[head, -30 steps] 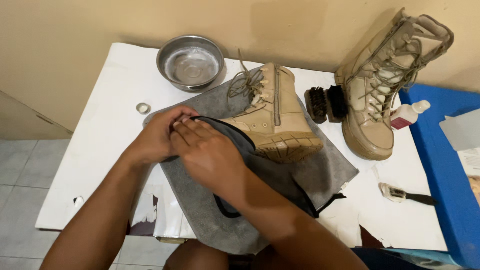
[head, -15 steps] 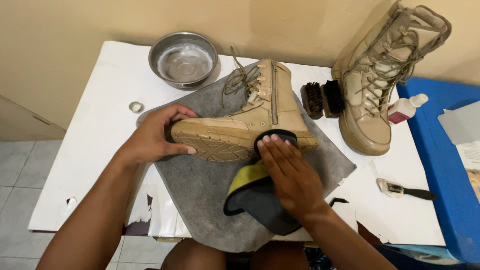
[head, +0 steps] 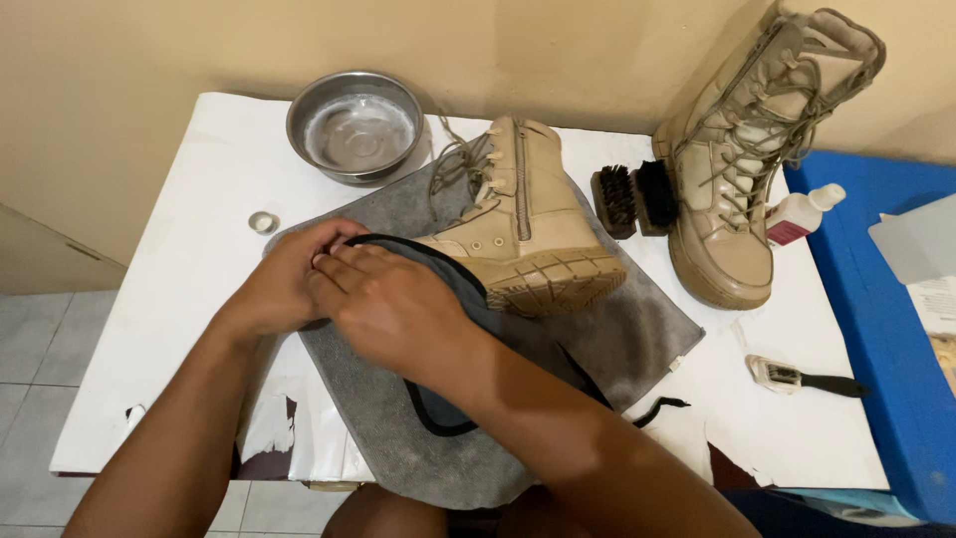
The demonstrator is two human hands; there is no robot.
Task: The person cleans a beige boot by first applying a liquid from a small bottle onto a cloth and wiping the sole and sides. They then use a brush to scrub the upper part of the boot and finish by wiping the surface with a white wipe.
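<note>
Gripping dark cloth (head: 453, 299), left hand (head: 284, 284) and right hand (head: 393, 309) beside tan boot (head: 523, 234); pink-labelled white bottle (head: 802, 214) far right.

White bottle (head: 803, 213), maroon label, beside upright boot (head: 742, 189)

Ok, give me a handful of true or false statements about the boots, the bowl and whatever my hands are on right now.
1. One tan boot lies on its side on the grey mat. True.
2. The metal bowl is stacked on the other boot. False: it sits on the white table, at the back, apart from that upright boot.
3. The left hand and the right hand are together on a dark cloth by the lying boot's toe. True.
4. The two brushes lie in the bowl. False: they sit between the boots.
5. A small ring lies on the table left of the mat. True.
</note>
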